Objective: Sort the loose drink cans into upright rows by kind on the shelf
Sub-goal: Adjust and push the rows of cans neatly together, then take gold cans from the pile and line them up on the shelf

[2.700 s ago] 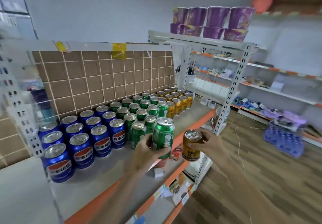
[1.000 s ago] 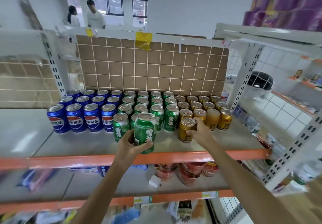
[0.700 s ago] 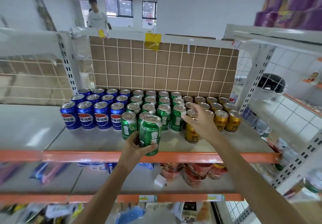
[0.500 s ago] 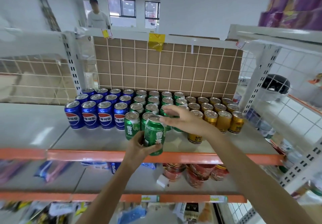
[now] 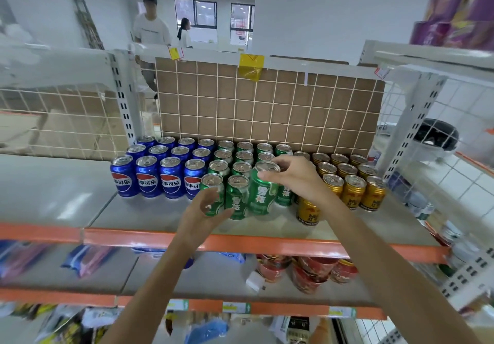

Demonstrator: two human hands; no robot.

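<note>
**Desk:** Head view: where does the green can sit against the hands?

**Caption:** A green can [image 5: 260, 192] stands upright at the front of the green rows on the grey shelf [image 5: 149, 215]. The right hand [image 5: 296, 177] reaches over it from the right, fingertips pinching the rim of its lid. The left hand [image 5: 204, 211] hovers low at the can's left, fingers loosely spread and gripping nothing, in front of two other front-row green cans [image 5: 238, 196].

**Desk:** Any readable labels?

**Caption:** Blue cans [image 5: 157, 176] to the left carry the red, white and blue Pepsi globe with white Chinese characters. White Chinese characters also mark the green cans; the gold cans [image 5: 352, 191] to the right bear print too small to read. One gold can [image 5: 307, 211] stands alone ahead of its rows, partly behind the right forearm.

**Desk:** Room to move?

**Caption:** A bare strip of shelf runs between the front cans and the orange shelf edge [image 5: 267, 244]. More bare shelf lies left of the blue cans. A brown gridded backboard [image 5: 267, 108] closes the rear.
</note>
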